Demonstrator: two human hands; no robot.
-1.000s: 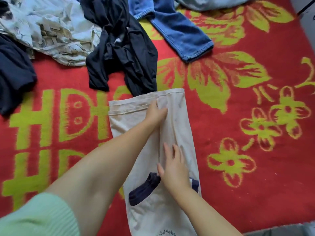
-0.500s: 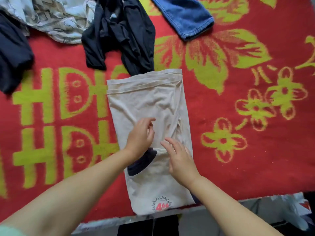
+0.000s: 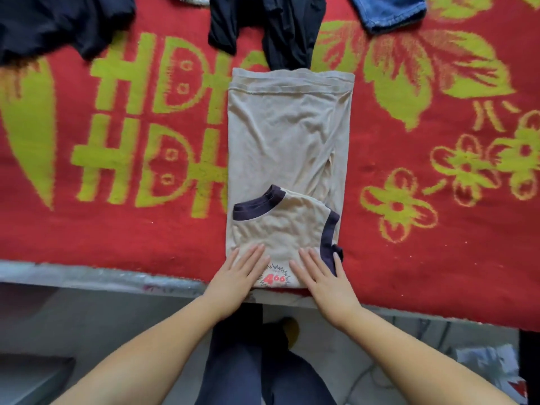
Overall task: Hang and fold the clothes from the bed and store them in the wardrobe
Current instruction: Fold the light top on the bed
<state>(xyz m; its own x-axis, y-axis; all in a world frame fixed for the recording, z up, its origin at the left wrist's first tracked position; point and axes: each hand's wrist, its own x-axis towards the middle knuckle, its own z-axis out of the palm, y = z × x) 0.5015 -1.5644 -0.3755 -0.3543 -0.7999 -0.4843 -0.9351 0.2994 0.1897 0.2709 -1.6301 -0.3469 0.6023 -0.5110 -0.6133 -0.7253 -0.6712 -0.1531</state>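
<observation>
A beige T-shirt with dark navy trim lies folded into a long narrow strip on the red bed cover, its hem far from me and its collar end near the bed edge. A small red "466" print shows at the near end between my hands. My left hand lies flat with straight fingers on the shirt's near left corner. My right hand lies flat on the near right corner, beside the navy sleeve band.
A black garment lies just beyond the shirt's far end. Another dark garment sits at the top left, and a blue jeans leg at the top right. The bed edge runs below my hands; my legs stand on the floor.
Both hands slid down the shirt from its middle to its near end at the bed edge. The view pulled back, so the bed edge and floor now show.
</observation>
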